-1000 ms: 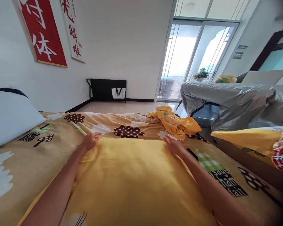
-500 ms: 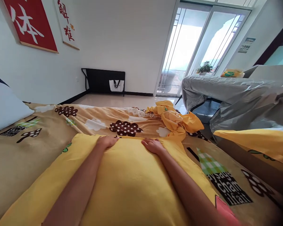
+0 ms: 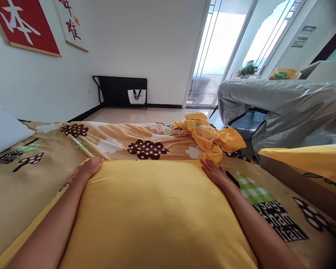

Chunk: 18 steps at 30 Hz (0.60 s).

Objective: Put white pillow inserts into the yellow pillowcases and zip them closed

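A plump yellow pillow (image 3: 156, 205) lies flat on the bed right in front of me, taking up the lower middle of the view. My left hand (image 3: 92, 168) rests on its far left corner, fingers lying over the edge and pointing inward. At the far right corner, my right hand (image 3: 214, 172) presses down with its fingers stretched out. Both forearms run along the pillow's sides. Just beyond my right hand is a crumpled yellow cloth (image 3: 208, 136), bunched on the bed.
A patterned brown bedsheet (image 3: 148, 149) spreads around the pillow. At the left lies a white pillow (image 3: 8, 129). Another yellow fabric piece (image 3: 310, 160) is at the right. Beyond stand a plastic-covered table (image 3: 268, 91), a black board (image 3: 114, 91) with a white bag (image 3: 136, 97), and glass doors (image 3: 226, 45).
My hands have moved apart along the pillow's far edge, the left one to the left corner and the right one to the right corner. The pillow's top looks wider and smoother.
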Available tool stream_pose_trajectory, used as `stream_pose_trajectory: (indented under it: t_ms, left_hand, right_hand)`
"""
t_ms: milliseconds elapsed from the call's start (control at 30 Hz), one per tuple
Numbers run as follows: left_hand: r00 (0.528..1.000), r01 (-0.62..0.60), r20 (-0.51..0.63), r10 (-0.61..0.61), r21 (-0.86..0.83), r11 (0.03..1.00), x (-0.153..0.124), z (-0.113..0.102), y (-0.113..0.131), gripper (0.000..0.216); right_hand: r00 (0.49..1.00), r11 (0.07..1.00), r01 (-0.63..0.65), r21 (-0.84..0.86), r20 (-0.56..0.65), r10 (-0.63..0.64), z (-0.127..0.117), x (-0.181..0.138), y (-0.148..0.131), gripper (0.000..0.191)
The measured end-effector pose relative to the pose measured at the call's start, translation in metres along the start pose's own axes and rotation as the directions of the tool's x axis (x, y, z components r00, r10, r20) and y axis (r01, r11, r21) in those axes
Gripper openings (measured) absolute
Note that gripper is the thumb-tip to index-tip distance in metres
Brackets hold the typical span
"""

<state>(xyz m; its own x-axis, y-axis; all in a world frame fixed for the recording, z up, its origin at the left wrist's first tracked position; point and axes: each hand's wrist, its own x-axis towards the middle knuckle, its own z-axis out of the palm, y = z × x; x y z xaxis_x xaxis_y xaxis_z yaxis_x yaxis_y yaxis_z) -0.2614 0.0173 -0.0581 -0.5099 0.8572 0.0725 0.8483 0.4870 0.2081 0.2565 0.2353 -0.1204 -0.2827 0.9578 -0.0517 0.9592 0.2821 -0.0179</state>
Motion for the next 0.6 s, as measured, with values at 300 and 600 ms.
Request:
stream_pose_trajectory:
  t_ms: [300, 600]
  left_hand:
    - [0.75, -0.657, -0.108, 0.653, -0.008, 0.754, -0.154, -0.043, 0.096, 0.044]
    - [0.658, -0.598, -0.304, 0.689, 0.345, 0.724, -0.268, 0.001, 0.017, 0.065]
  right_hand:
    - [0.869, 0.918, 0.382, 0.109, -0.379, -0.317, -0.074, -0.107, -0.091, 0.049]
    - [0.769, 0.855, 0.517, -0.043, -0.414, -0.487, -0.004, -0.268, -0.063, 0.07]
